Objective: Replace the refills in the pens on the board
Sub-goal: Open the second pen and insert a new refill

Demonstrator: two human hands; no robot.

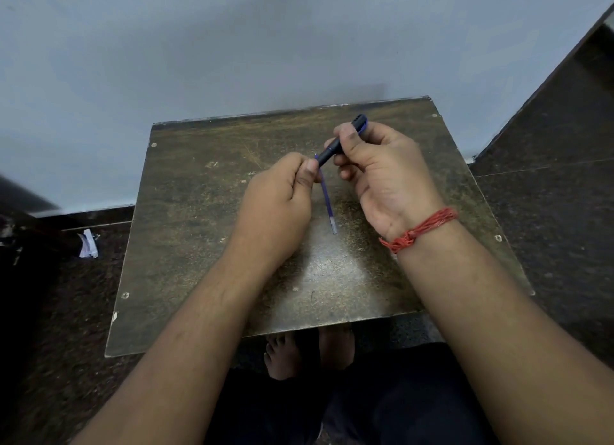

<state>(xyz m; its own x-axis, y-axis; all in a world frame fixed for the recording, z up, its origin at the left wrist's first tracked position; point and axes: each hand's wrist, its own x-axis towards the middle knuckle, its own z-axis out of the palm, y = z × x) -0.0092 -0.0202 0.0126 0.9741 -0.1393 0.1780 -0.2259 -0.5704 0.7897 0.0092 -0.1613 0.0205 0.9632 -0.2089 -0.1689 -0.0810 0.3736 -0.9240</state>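
Scuffed, worn wooden board (206,245); matt dark plastic pen (335,148).

Left hand (282,192) pinching; right hand (375,168) fingers curled, gripping

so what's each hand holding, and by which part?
Right hand grips the pen around its upper barrel. Left hand pinches its lower tip end. The refill lies unheld on the board.

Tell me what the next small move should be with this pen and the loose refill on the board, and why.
Probably finish working the front end of the pen free with the left hand while the right hand steadies the barrel. Both hands grip the pen, so neither is free for the blue refill lying loose on the board. Whether the pen is open is hidden by the fingers.
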